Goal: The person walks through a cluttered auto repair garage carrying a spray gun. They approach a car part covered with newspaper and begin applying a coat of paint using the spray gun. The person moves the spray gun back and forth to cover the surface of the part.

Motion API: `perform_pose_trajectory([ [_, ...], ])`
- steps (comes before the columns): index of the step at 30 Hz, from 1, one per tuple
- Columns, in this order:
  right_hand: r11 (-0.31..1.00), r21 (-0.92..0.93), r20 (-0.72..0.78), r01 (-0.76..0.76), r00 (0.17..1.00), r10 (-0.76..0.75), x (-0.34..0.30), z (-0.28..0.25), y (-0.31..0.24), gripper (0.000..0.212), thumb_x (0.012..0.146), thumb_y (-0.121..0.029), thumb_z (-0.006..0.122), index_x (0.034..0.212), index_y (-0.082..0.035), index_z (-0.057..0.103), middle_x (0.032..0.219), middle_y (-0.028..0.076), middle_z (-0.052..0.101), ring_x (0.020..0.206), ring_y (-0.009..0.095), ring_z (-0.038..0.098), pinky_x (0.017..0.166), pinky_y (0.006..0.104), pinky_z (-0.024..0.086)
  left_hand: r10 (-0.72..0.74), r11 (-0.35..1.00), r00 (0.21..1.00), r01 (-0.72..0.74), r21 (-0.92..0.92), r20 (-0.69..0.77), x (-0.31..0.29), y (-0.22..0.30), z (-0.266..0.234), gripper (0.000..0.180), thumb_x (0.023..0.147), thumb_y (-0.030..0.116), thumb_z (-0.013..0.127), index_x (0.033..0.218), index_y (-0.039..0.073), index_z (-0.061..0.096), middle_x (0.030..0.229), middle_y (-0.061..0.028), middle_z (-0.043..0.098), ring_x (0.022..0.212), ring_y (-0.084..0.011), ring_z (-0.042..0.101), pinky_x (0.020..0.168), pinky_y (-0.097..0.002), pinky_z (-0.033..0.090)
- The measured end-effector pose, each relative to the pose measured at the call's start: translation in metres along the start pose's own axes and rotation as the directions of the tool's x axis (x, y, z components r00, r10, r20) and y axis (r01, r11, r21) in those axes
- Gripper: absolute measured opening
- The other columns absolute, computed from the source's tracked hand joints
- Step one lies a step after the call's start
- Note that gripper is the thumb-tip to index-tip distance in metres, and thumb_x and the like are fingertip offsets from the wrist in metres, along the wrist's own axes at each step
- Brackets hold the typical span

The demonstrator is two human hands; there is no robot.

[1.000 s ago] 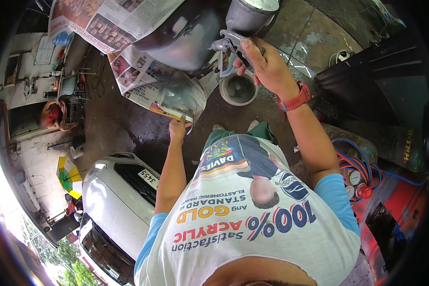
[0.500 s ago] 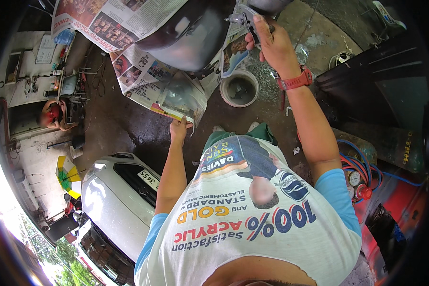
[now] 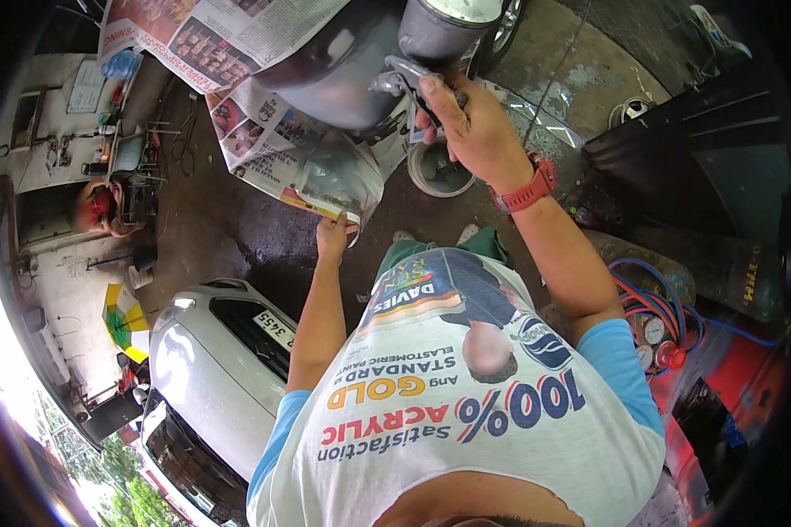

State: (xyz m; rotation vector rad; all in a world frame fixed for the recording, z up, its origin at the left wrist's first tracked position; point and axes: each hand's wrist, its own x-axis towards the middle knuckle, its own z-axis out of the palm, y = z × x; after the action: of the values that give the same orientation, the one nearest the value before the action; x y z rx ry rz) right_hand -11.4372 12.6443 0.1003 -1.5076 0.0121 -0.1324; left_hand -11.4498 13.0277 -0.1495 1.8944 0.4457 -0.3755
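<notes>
At the top, a dark, glossy curved vehicle panel (image 3: 347,79) has newspaper sheets (image 3: 259,162) around it. My left hand (image 3: 332,239) pinches the lower edge of the hanging newspaper. My right hand (image 3: 475,132) is wrapped round the handle of a spray gun (image 3: 404,77), whose grey cup (image 3: 439,39) stands out beyond my fingers. The gun's nozzle points left, close to the panel. Below my right hand sits a pale round bucket (image 3: 439,180), partly hidden by the hand.
A silver car (image 3: 206,342) stands at lower left. Blue and red hoses (image 3: 668,299) with a pressure gauge (image 3: 653,330) lie at right, beside a dark cylinder (image 3: 747,277). Far left, another person (image 3: 101,211) is near a cluttered bench. A dark panel (image 3: 694,132) stands at upper right.
My right hand has moved left and slightly down with the spray gun, nearer the panel and over part of the bucket. More of the cup shows. My left hand stays on the newspaper.
</notes>
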Motion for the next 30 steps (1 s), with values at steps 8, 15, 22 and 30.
perform_pose_trajectory([
  [8, 0.999, 0.024, 0.01, -0.036, 0.999, 0.036, 0.01, -0.007, -0.017, 0.059, 0.103, -0.056, 0.055, 0.114, 0.001, 0.066, 0.075, 0.005, 0.066, 0.061, 0.01, 0.064, 0.052, 0.0256, 0.049, 0.013, 1.0, 1.0, -0.013, 0.026, 0.015, 0.001, 0.001, 0.002, 0.025, 0.104, 0.014, 0.058, 0.112, -0.009, 0.064, 0.089, -0.0146, 0.073, 0.074, -0.0202, 0.075, 0.067, -0.0297, 0.06],
  [15, 0.997, -0.08, -0.087, -0.023, 0.996, 0.016, 0.027, -0.033, -0.016, 0.058, 0.106, -0.054, 0.05, 0.119, 0.001, 0.064, 0.079, 0.006, 0.069, 0.063, 0.009, 0.065, 0.043, 0.0218, 0.044, 0.006, 1.0, 1.0, -0.006, -0.017, -0.006, -0.002, 0.003, 0.005, 0.025, 0.104, 0.014, 0.058, 0.111, -0.01, 0.063, 0.089, -0.0148, 0.073, 0.074, -0.0205, 0.075, 0.067, -0.0298, 0.06],
  [22, 0.993, -0.118, -0.074, -0.016, 0.997, 0.007, 0.031, -0.03, -0.029, 0.058, 0.106, -0.054, 0.05, 0.121, 0.0, 0.063, 0.08, 0.006, 0.069, 0.065, 0.009, 0.066, 0.043, 0.0216, 0.045, -0.01, 1.0, 1.0, 0.01, 0.015, -0.024, -0.001, 0.004, 0.007, 0.024, 0.104, 0.016, 0.059, 0.105, -0.008, 0.063, 0.087, -0.015, 0.074, 0.072, -0.0196, 0.075, 0.065, -0.0292, 0.059],
  [30, 0.994, -0.105, 0.069, -0.011, 0.997, 0.019, 0.022, -0.01, -0.049, 0.059, 0.107, -0.053, 0.048, 0.127, 0.0, 0.062, 0.08, 0.005, 0.068, 0.064, 0.008, 0.065, 0.043, 0.0209, 0.044, 0.002, 1.0, 1.0, -0.002, -0.026, -0.01, 0.005, -0.005, 0.008, 0.027, 0.103, 0.019, 0.061, 0.101, -0.008, 0.064, 0.084, -0.0152, 0.074, 0.069, -0.0195, 0.075, 0.062, -0.0292, 0.058],
])
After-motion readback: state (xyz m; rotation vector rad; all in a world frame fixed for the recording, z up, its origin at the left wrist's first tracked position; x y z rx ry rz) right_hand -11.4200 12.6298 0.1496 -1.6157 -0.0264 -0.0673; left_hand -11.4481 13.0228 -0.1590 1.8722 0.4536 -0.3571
